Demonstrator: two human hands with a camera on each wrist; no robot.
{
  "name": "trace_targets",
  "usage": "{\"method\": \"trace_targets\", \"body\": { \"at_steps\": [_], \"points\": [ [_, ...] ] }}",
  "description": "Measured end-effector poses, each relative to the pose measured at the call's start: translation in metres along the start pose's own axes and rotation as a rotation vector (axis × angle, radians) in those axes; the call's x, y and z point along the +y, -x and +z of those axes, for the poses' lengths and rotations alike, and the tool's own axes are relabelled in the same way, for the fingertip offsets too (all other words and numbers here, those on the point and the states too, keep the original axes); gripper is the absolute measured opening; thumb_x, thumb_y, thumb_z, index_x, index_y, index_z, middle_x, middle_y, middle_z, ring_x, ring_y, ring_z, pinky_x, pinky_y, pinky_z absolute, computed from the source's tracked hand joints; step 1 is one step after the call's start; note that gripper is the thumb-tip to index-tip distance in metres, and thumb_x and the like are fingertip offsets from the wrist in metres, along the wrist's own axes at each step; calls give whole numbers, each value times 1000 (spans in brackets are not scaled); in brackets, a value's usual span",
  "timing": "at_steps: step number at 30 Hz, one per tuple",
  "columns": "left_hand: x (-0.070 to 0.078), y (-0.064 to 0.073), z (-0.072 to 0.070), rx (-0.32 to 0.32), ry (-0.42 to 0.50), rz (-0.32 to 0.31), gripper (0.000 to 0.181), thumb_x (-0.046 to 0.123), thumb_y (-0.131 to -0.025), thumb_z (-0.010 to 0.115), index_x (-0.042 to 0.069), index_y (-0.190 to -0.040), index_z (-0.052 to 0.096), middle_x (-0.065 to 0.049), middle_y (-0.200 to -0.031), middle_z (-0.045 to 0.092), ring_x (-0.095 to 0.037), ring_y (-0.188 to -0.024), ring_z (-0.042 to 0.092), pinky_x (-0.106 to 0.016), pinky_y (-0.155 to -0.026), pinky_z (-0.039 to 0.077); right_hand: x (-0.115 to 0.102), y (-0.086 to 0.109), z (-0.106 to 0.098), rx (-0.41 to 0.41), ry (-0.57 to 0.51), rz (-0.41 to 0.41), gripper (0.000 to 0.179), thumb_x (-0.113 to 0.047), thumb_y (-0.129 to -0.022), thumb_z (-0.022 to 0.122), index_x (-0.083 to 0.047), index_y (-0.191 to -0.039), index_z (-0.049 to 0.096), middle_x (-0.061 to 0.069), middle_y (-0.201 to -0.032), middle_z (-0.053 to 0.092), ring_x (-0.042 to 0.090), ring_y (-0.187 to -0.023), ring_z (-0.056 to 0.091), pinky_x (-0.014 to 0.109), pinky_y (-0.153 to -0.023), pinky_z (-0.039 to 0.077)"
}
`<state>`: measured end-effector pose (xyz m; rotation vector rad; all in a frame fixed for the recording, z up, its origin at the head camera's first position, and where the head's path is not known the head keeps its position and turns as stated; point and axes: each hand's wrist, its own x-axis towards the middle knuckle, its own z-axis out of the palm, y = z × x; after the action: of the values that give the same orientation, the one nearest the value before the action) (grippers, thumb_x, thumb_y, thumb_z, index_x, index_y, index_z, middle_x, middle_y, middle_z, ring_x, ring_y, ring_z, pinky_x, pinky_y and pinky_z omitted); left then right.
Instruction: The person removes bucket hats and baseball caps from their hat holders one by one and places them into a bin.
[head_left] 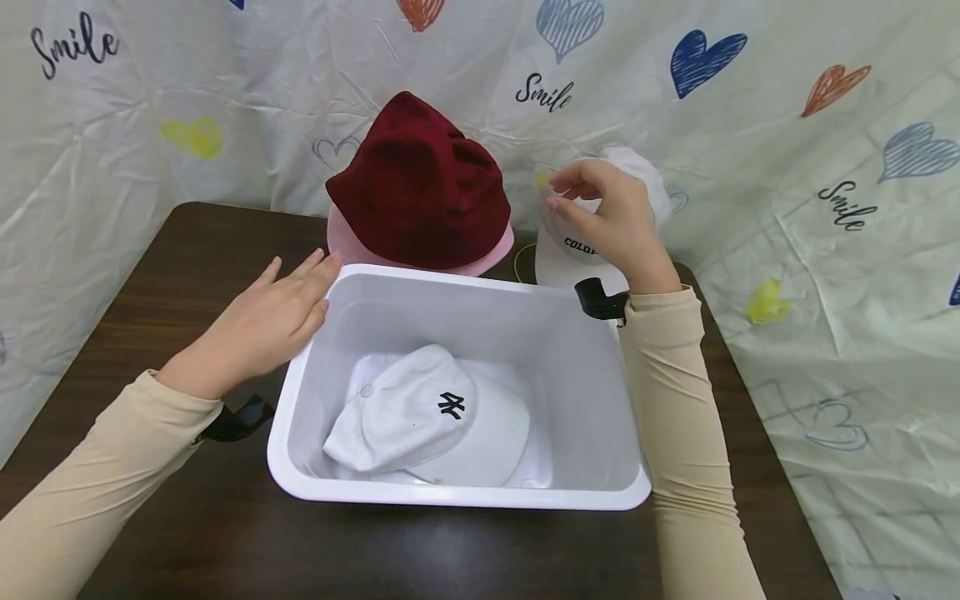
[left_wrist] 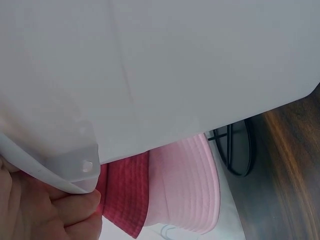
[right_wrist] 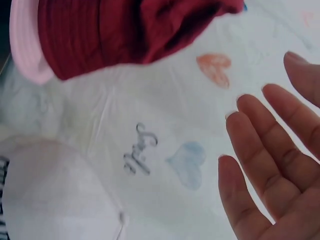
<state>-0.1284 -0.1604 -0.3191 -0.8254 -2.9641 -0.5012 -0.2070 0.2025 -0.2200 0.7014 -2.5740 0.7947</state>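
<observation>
Tbl, L hand on bin rim, R hand midair nr rear cap

The left grip touches a white tub holding a logo cap; the right grip is near a lettered cap.

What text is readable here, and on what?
"Smile", three times in the head view: patterned backdrop.
"NY" monogram: white cap inside the bin.
"COLO", rest hidden by the right hand: rear cap.
Lettering at the right wrist view's left edge: cut off, unreadable.
</observation>
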Motion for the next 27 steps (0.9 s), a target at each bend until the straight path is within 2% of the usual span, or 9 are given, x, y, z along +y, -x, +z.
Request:
{"method": "trace_targets", "body": {
  "at_steps": [5, 9, 12, 15, 22, 27],
  "points": [
    [-1, 1, 0, 2, -4, 14, 51, 17, -99, 39, -4, -145, 29, -18, -150, 28, -32, -140, 22, -60, -108, 14, 15, 1, -12, 75, 15, 133, 21, -9, -88, 66, 4, -103, 64, 16, -100, 65, 21, -88, 60, 30, -84, 47],
    [-2, 1, 1, -5, -1, 21, 52, 18, -100, 39, -4, -146, 27, -19, -150, 28, -33, -140, 22, -60, -108, 13, 31, 2, -20, 132, -3, 218, 24, -10, -88, 65, 5, -107, 63, 17, -105, 64, 7, -86, 56, 21, -81, 43],
    [-2, 1, 0, -3, 0, 23, 52, 18, -100, 39, -3, -146, 27, -18, -151, 27, -32, -140, 21, -60, -109, 12, 40, 2, -25, 172, 6, 242, 24, -11, -88, 65, 5, -106, 64, 15, -104, 65, -3, -81, 53, 19, -79, 43],
    [-1, 1, 0, 8, 3, 22, 52, 17, -100, 39, -3, -146, 28, -18, -151, 28, -31, -141, 21, -59, -109, 11, 46, 2, -29, 201, 25, 267, 24, -12, -87, 66, 4, -105, 64, 14, -103, 65, -6, -78, 51, 16, -77, 43],
    [-1, 1, 1, 24, -10, 13, 51, 18, -99, 40, -3, -145, 30, -16, -150, 29, -31, -140, 21, -58, -109, 14, 57, 5, -35, 227, 65, 352, 24, -11, -87, 66, 4, -106, 63, 13, -101, 64, -6, -76, 51, 13, -73, 43],
    [0, 1, 2, 21, -3, 12, 51, 18, -99, 39, -3, -145, 30, -16, -151, 29, -30, -141, 21, -58, -109, 13, 68, 3, -39, 198, 137, 437, 31, -17, -89, 64, 3, -113, 61, 15, -109, 62, 5, -82, 54, 18, -78, 46]
  ]
}}
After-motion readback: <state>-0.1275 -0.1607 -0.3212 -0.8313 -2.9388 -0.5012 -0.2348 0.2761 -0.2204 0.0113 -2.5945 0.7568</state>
